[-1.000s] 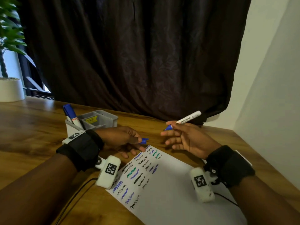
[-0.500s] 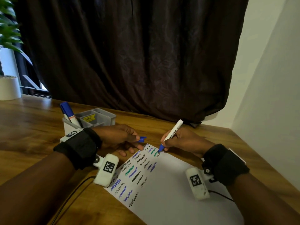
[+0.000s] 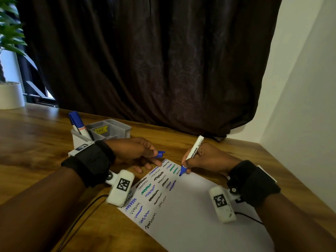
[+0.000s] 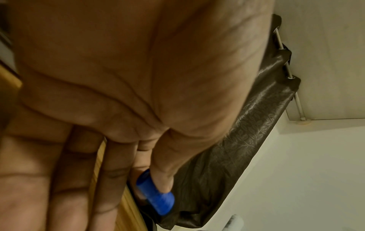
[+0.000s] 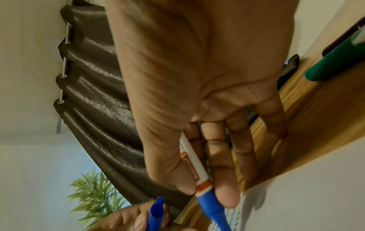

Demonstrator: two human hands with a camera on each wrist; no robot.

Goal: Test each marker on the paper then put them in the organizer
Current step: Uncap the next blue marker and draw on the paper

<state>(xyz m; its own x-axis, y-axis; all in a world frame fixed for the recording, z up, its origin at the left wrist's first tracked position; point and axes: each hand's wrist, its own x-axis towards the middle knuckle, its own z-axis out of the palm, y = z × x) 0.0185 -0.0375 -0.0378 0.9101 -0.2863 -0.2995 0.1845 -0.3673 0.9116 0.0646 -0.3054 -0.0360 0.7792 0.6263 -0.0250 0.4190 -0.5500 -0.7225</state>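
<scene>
My right hand (image 3: 195,161) pinches an uncapped white marker with a blue tip (image 3: 192,153) (image 5: 199,176). Its tip touches the white paper (image 3: 190,206) beside rows of blue, green and black squiggles. My left hand (image 3: 145,153) holds the blue cap (image 3: 160,154) (image 4: 156,195) between thumb and forefinger, while its other fingers rest at the paper's far left corner. In the right wrist view the cap (image 5: 155,215) shows at the bottom. Behind my left wrist stands the grey organizer (image 3: 116,130) with blue-capped markers (image 3: 77,122) upright in it.
A green-capped marker (image 5: 333,62) lies on the wooden table (image 3: 36,142) to the right of my right hand. A dark curtain (image 3: 145,60) hangs behind the table, a white wall closes the right side, and a potted plant (image 3: 10,93) stands far left.
My right hand turned over and brought the marker down from mid-air, so its tip now rests on the paper. The left hand has stayed put with the cap.
</scene>
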